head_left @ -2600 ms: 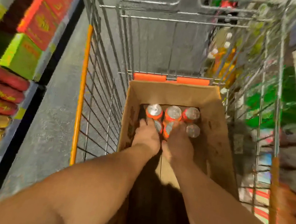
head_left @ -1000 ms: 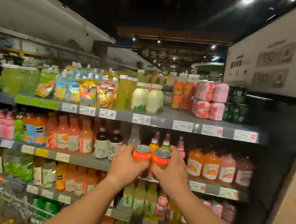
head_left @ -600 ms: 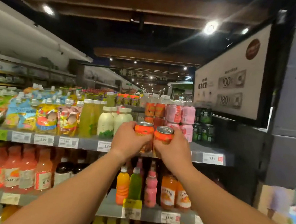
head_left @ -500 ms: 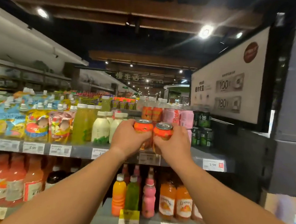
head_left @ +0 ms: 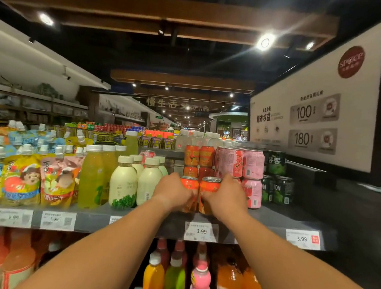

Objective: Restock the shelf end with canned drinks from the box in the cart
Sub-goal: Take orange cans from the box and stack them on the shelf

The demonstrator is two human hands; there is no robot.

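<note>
Two orange cans held side by side at the top shelf front.

The left hand (head_left: 172,194) grips the left orange can (head_left: 189,190), the right hand (head_left: 225,197) grips the right orange can (head_left: 208,194); the cans touch, upright, on or just above the grey shelf (head_left: 275,219). At twelve o'clock stand stacked orange cans (head_left: 198,156); at three o'clock pink cans (head_left: 250,173); at nine o'clock pale bottles (head_left: 124,184).

Light: dim store, bright ceiling spotlights (head_left: 265,42) flaring with streaks | Shadows: dark ceiling and right side | Focus: soft, pouches (head_left: 22,174) at left perhaps motion-blurred | Distortion: wide-angle bending at edges
</note>
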